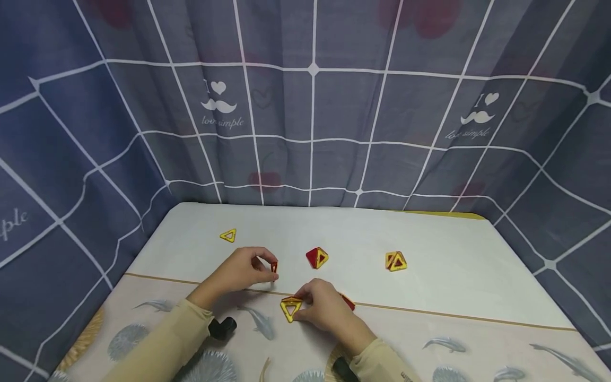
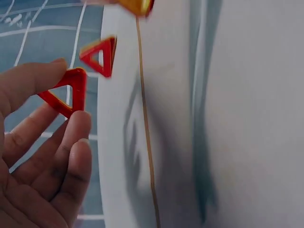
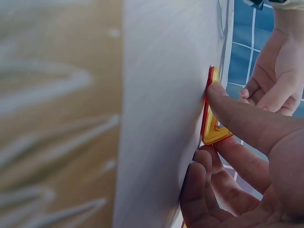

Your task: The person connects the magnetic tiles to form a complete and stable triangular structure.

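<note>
In the head view my left hand (image 1: 241,270) pinches a red triangular tile (image 1: 274,267) upright between thumb and fingers. The left wrist view shows this red triangular tile (image 2: 78,92) as an open frame. To its right and lower, my right hand (image 1: 324,307) grips yellow triangular tiles (image 1: 289,309) near the table's brown line. The right wrist view shows the thumb pressing on a yellow tile (image 3: 216,136) with a red layer along its edge. Partly hidden behind the right hand lies a red piece (image 1: 348,302). The two hands' tiles are apart.
A red and yellow pyramid (image 1: 317,258) stands beyond the hands, and a yellow one (image 1: 396,261) to its right. One flat yellow triangle (image 1: 228,235) lies at the back left. A patterned curtain (image 1: 305,116) surrounds the white table (image 1: 458,265).
</note>
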A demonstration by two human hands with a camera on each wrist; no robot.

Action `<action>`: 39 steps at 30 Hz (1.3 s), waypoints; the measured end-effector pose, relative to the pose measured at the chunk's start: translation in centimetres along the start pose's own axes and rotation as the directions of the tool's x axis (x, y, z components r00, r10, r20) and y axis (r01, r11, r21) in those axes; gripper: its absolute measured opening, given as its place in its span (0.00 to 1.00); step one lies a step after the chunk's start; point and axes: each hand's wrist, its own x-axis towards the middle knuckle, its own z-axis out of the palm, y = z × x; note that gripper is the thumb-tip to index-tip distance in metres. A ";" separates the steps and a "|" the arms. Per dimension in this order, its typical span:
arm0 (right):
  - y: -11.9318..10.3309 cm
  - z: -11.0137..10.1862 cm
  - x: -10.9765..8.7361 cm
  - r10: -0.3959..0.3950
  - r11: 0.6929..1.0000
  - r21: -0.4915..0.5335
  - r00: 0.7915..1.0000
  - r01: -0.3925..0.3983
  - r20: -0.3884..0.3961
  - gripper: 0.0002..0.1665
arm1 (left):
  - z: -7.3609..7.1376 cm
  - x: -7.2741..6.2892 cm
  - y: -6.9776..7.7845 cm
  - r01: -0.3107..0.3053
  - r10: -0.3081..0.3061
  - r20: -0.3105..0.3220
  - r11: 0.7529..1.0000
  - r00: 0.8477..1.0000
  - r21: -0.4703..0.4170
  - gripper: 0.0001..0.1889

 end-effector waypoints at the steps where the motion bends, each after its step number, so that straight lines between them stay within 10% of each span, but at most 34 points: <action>1: 0.0 0.0 0.0 -0.003 1.000 -0.003 1.000 0.003 -0.001 0.17 | 0.3 -0.2 0.3 -0.009 0.009 0.014 1.000 1.000 -0.005 0.15; 22: 0.0 0.2 -0.1 0.019 1.000 0.022 1.000 -0.019 -0.016 0.15 | 3.0 -3.0 1.7 -0.090 0.091 0.129 0.996 0.987 -0.011 0.12; 39: 0.1 0.1 -0.1 -0.006 1.000 0.014 1.000 0.006 -0.022 0.15 | 4.3 -3.7 2.1 -0.075 0.068 0.085 0.994 0.994 0.081 0.12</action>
